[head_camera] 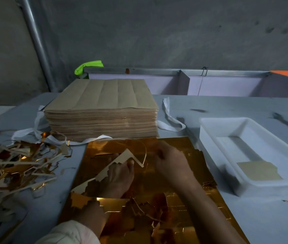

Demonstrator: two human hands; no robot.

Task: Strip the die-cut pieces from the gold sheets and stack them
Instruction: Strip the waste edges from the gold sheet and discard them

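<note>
In the head view, the left hand (pixel 120 175) grips a jagged waste strip (pixel 116 158), lifted off the gold sheet (pixel 100 148) that lies flat on the table (pixel 245 217) in front of the person. The right hand (pixel 171 161) rests blurred on the sheet, and whether it pinches anything cannot be told. A tall stack of brown sheets (pixel 102 110) stands just behind, scrap (pixel 16 166) is heaped to the left, and 1 pale piece (pixel 258 170) lies in the white tray (pixel 210 138) on the right.

A print-finishing workshop: bare concrete wall (pixel 175 32), tall sheet stack (pixel 102 110), trimmings heap (pixel 16 166).
</note>
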